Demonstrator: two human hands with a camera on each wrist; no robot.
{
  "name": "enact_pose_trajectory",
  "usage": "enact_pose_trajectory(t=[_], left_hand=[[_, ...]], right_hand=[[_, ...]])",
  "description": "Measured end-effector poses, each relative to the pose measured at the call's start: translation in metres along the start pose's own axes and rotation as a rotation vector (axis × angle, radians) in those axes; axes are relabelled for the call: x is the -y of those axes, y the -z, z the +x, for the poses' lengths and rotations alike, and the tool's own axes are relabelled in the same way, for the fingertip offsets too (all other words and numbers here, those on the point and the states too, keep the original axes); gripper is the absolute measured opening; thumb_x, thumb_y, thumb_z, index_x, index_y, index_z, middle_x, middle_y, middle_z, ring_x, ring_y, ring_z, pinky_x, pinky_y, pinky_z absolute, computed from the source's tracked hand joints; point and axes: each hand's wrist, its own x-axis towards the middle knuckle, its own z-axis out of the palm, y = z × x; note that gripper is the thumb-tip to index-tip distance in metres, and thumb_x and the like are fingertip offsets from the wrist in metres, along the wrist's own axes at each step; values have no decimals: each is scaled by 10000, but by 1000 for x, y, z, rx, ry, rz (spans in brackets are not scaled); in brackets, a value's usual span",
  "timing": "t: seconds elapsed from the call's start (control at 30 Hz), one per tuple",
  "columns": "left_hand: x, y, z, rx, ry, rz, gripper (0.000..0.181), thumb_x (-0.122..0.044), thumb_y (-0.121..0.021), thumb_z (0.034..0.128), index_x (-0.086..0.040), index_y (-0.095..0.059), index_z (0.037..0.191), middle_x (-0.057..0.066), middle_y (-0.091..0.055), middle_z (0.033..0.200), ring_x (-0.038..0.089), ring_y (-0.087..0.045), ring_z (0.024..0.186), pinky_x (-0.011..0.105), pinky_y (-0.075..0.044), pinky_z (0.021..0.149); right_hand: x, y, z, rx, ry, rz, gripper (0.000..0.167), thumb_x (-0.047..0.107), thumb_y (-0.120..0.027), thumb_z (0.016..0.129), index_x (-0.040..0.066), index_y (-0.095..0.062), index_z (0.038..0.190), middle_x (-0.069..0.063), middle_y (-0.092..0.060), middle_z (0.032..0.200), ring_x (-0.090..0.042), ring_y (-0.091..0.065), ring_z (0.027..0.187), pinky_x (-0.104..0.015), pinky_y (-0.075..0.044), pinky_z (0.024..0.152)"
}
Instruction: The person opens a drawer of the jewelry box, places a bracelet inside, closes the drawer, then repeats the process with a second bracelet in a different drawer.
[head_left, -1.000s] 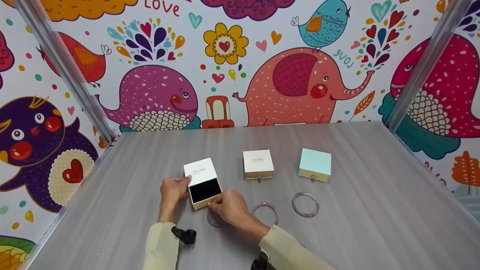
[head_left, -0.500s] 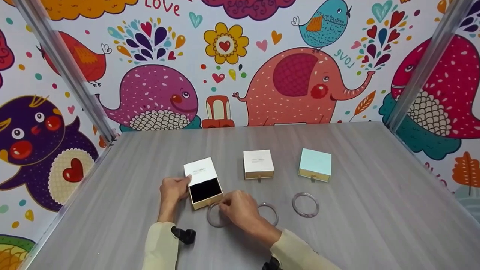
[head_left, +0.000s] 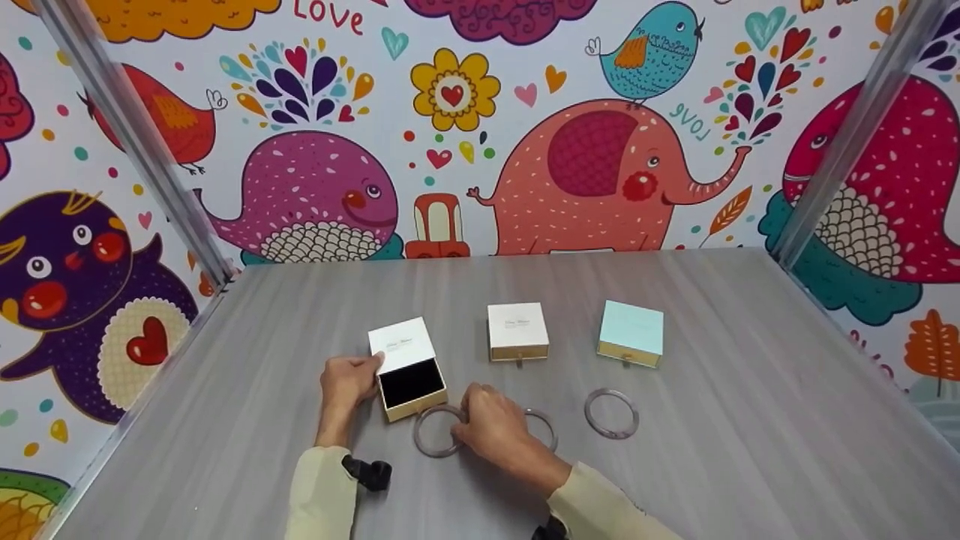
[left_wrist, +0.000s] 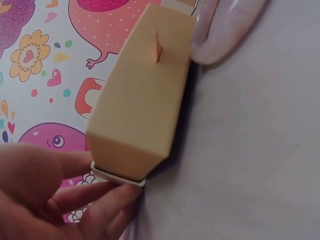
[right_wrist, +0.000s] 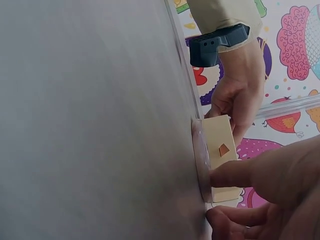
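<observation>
A white box (head_left: 403,345) stands with its gold drawer (head_left: 405,409) pulled out, black inside. My left hand (head_left: 347,382) holds the sleeve at its left side; in the left wrist view the fingers (left_wrist: 107,205) lie against the white sleeve edge beside the gold drawer (left_wrist: 140,90). My right hand (head_left: 495,427) pinches the right edge of a clear bangle (head_left: 420,442) lying just in front of the drawer. From the right wrist view, thumb and fingers of the right hand (right_wrist: 260,190) are at the bangle (right_wrist: 201,155), its near end between them.
Another white box (head_left: 517,326) and a mint box (head_left: 631,330), both closed, stand to the right. A second bangle (head_left: 551,431) lies partly behind my right hand, and a third bangle (head_left: 589,409) farther right. A printed wall (head_left: 450,165) rises behind the table.
My right hand has moved from the drawer's front edge rightward and down to the bangle's right edge. The left hand and the box have stayed in place.
</observation>
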Motion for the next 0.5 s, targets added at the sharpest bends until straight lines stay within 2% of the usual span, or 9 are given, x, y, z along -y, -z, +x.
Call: enact_pose_trajectory(t=[0.2,0.5], left_hand=[[0,1,0,19,3,-7,338,-317,-697,910,4,-798,883,-124,-526,431,67,-535,510,201,-420,565],[1,2,0,6,-9,-20,318,-306,-709,894,-6,-803,853,-109,-567,459,70,-553,530,193,-429,558]], right_hand=[[0,1,0,12,8,-14,196,115,-806,777,85,-615,810,-5,-617,695,-108,-493,626,-303,-432,571],[3,-1,-1,0,9,-21,124,36,-763,742,68,-643,750,-34,-635,658,-125,-509,597,-297,-436,546]])
